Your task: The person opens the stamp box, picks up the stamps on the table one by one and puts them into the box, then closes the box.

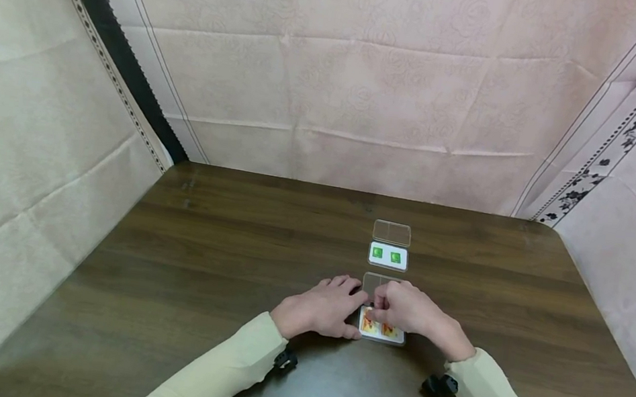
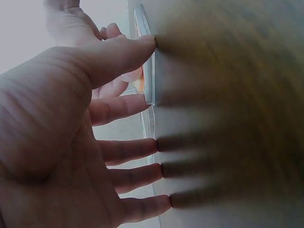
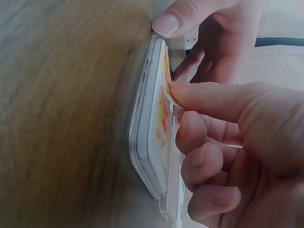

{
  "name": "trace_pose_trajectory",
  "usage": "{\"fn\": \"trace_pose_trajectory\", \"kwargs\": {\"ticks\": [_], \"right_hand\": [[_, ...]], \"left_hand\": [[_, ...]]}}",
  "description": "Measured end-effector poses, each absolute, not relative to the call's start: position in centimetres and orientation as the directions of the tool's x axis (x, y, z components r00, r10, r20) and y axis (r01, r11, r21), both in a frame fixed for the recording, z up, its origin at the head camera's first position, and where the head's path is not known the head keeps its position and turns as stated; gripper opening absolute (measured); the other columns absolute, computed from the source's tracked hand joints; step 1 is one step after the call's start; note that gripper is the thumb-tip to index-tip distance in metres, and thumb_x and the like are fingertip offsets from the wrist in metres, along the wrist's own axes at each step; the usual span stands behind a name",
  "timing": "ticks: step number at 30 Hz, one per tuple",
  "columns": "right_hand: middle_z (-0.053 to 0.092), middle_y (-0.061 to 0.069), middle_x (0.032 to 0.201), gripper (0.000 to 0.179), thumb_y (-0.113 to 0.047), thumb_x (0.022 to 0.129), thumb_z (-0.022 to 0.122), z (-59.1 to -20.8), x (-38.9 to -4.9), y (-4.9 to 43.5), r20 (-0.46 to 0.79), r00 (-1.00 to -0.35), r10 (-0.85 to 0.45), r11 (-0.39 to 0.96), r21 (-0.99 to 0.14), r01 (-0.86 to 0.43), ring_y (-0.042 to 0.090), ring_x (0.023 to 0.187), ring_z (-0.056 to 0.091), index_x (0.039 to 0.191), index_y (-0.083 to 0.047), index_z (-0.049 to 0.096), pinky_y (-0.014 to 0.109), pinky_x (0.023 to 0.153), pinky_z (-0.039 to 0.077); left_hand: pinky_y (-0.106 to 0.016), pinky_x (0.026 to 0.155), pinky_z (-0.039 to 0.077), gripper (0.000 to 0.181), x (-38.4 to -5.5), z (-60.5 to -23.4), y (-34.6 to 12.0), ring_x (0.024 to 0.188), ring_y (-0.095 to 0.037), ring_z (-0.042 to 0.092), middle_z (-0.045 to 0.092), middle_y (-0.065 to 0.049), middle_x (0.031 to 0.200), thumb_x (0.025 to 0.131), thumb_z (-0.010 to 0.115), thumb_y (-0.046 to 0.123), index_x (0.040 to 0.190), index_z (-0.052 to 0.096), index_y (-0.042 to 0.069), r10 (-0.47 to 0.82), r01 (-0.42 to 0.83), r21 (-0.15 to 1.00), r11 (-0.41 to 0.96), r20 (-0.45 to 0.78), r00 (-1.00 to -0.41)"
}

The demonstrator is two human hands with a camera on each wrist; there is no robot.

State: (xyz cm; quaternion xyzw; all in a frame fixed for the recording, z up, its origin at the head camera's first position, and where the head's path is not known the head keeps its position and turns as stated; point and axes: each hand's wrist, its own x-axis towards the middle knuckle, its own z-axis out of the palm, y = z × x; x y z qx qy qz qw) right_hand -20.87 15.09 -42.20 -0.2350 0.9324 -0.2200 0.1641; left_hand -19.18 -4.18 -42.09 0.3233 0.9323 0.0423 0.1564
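Note:
In the head view, a small clear case [image 1: 382,281] lies open on the table. Its white inside carries two square orange-and-yellow pictures [image 1: 389,331]. My right hand [image 1: 409,308] is over the left picture. In the right wrist view, thumb and index finger pinch the lifted edge of that picture, a thin sticker [image 3: 164,102] or card; which one I cannot tell. The other right fingers are curled. My left hand [image 1: 327,307] lies at the case's left side with fingers extended. Its thumb and index finger touch the case edge [image 2: 150,80], while the other fingertips rest on the table.
Just behind stands a second clear case [image 1: 391,232], lid open, with two green square pictures [image 1: 395,257] on white. The brown wooden table [image 1: 215,238] is bordered by pale cloth [image 1: 345,94] at the back and both sides. Each wrist wears a black device [image 1: 439,385].

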Motion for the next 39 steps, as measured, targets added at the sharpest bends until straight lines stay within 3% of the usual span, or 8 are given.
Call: {"fn": "trace_pose_trajectory", "kwargs": {"ticks": [15,39], "right_hand": [[0.058,-0.007,0.066,0.022,-0.027,0.084,0.078,-42.6,-21.0,15.3,-0.176,-0.839,-0.515,0.774,-0.517,-0.366,0.009,0.059,0.055,0.072,-0.019,0.061,0.023,0.055,0.046],[0.054,-0.005,0.065,0.019,-0.021,0.088,0.074,-41.5,-21.1,16.7,-0.162,-0.832,-0.531,0.763,-0.519,-0.386,0.01,0.056,0.049,0.079,-0.017,0.057,0.023,0.049,0.035]], "left_hand": [[-0.051,0.116,0.032,0.06,-19.2,-42.3,-4.2,0.146,-0.028,0.029,0.036,-0.006,0.155,0.089,0.065,0.053,0.14,0.047,0.025,0.615,0.589,0.18,0.788,-0.265,-0.743],[-0.048,0.115,0.034,0.057,-19.8,-41.6,-4.8,0.142,-0.025,0.036,0.038,-0.006,0.154,0.091,0.065,0.049,0.14,0.047,0.027,0.619,0.571,0.242,0.785,-0.264,-0.739]]}}
